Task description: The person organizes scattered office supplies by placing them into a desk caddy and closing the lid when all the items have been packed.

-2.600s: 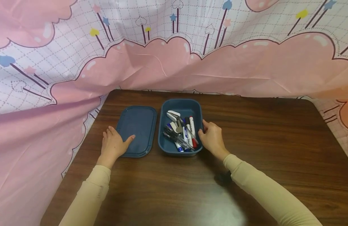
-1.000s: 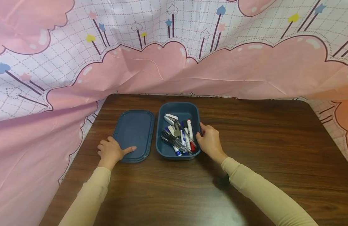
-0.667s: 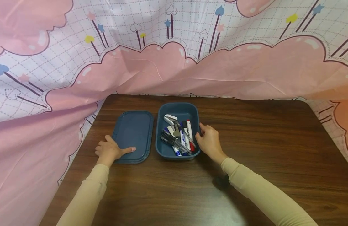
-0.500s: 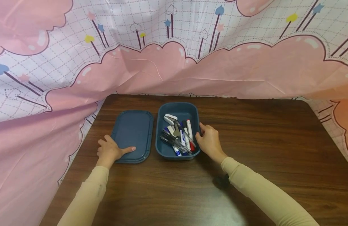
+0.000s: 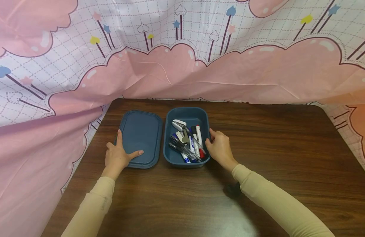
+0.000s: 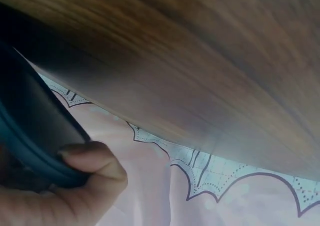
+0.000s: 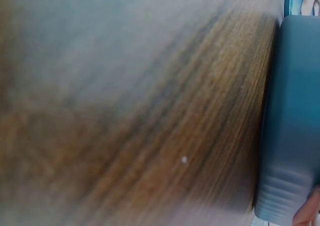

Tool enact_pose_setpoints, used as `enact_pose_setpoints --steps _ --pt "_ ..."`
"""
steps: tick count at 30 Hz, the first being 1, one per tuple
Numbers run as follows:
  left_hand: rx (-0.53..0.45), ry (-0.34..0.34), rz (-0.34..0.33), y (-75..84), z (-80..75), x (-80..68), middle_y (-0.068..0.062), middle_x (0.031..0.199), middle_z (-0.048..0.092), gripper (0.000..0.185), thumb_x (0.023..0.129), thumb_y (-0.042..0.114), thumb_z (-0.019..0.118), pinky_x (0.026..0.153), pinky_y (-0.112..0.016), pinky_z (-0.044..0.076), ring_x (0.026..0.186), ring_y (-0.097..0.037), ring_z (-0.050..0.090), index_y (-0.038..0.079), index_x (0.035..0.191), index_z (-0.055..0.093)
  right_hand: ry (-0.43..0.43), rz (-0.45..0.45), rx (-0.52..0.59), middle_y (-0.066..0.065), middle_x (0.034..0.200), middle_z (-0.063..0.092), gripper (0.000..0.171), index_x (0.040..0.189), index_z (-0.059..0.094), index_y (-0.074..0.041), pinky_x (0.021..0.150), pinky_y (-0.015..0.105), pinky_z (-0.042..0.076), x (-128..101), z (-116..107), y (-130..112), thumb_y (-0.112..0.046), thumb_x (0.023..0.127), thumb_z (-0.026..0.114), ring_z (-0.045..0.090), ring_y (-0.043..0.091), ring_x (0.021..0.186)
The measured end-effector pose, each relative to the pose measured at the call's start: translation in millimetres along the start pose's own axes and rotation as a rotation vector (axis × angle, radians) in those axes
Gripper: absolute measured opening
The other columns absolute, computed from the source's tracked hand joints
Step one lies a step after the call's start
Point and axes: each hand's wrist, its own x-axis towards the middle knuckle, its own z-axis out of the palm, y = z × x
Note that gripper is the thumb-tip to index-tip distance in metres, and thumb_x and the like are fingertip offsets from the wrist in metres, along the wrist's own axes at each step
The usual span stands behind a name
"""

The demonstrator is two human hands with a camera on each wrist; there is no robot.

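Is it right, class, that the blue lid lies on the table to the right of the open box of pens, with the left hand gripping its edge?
Not quite. The head view shows the lid lying to the left of the box, not the right. The left hand does grip its edge.

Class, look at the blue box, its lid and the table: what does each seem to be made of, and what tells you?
Box: likely moulded plastic, matte blue, with rounded corners and smooth walls.
Lid: seemingly the same matte plastic, with a raised rim; the left hand grips its edge.
Table: dark wood or wood-look laminate, with streaked grain and slight sheen.
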Motion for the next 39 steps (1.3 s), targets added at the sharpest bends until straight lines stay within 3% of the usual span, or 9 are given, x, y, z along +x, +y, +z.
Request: enact_pose_setpoints --steps 4,11,18,23,30,35,39 --pt "0.002 0.012 0.002 1.0 0.6 -2.3 -0.031 0.106 0.038 0.121 0.072 0.067 0.072 0.051 -0.032 0.038 0.072 -0.028 0.041 0.022 0.157 -0.003 0.005 -0.004 -0.001 0.014 0.072 0.062 0.039 0.117 0.064 0.012 0.056 0.028 0.041 0 0 0 -0.001 0.081 0.066 0.054 0.023 0.063" --pt "-0.039 0.036 -0.001 6.4 -5.7 -9.2 -0.028 0.105 0.036 0.118 0.073 0.068 0.071 0.05 -0.031 0.034 0.07 -0.025 0.037 0.027 0.156 -0.002 0.012 -0.008 -0.002 0.014 0.071 0.062 0.039 0.117 0.064 0.011 0.055 0.027 0.041 0 0 0 -0.002 0.081 0.066 0.053 0.023 0.062" --pt "-0.136 0.175 0.031 20.8 -20.7 -19.8 -0.028 0.109 0.042 0.11 0.077 0.065 0.07 0.051 -0.031 0.031 0.06 -0.023 0.036 0.03 0.156 0.003 0.02 -0.007 -0.006 0.014 0.071 0.062 0.039 0.117 0.064 0.011 0.056 0.028 0.042 -1 0 0 -0.002 0.08 0.067 0.054 0.022 0.062" --pt "-0.125 0.352 0.132 35.7 -32.0 -30.5 -0.024 0.102 0.043 0.102 0.082 0.05 0.073 0.05 -0.031 0.031 0.058 -0.023 0.036 0.031 0.156 0.007 0.019 -0.004 -0.001 0.014 0.071 0.062 0.039 0.117 0.064 0.012 0.056 0.028 0.042 -1 1 1 -0.001 0.08 0.068 0.054 0.022 0.063" --pt "-0.075 0.609 0.356 64.3 -47.9 -45.0 -0.026 0.098 0.045 0.097 0.082 0.029 0.079 0.046 -0.038 0.043 0.054 -0.024 0.04 0.024 0.156 0.016 0.019 0.001 -0.003 0.014 0.071 0.061 0.039 0.117 0.064 0.011 0.056 0.028 0.041 -1 1 1 -0.001 0.08 0.067 0.052 0.022 0.062" --pt "-0.067 0.702 0.469 75.8 -48.1 -48.3 -0.023 0.095 0.047 0.093 0.08 0.022 0.081 0.045 -0.039 0.044 0.054 -0.024 0.042 0.022 0.154 0.025 0.016 -0.001 -0.003 0.014 0.071 0.061 0.039 0.117 0.064 0.011 0.056 0.027 0.04 -1 1 2 -0.002 0.08 0.066 0.052 0.022 0.062" --pt "-0.041 0.732 0.519 80.7 -45.6 -49.6 -0.02 0.09 0.045 0.091 0.081 0.017 0.08 0.044 -0.035 0.042 0.052 -0.021 0.038 0.022 0.154 0.026 0.016 -0.006 0.001 0.014 0.07 0.061 0.039 0.117 0.064 0.012 0.056 0.027 0.04 0 1 2 -0.001 0.08 0.067 0.052 0.022 0.061"
